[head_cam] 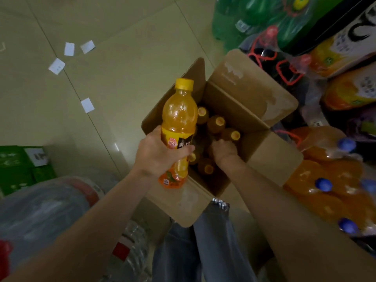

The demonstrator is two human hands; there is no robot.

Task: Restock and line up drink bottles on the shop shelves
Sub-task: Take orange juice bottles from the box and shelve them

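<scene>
An open cardboard box (250,98) stands on the floor with several orange juice bottles (218,123) upright inside, yellow caps up. My left hand (156,153) grips one orange juice bottle (179,119) round its labelled middle and holds it over the box's left edge. My right hand (223,150) is down inside the box, its fingers curled round the top of a bottle that the hand hides.
Shrink-wrapped packs of orange soda with blue caps (329,180) lie right of the box; green bottle packs (264,19) and more packs are stacked behind. Water bottle packs (50,210) and green cartons (18,169) sit at left. White paper slips (87,104) litter the tiled floor.
</scene>
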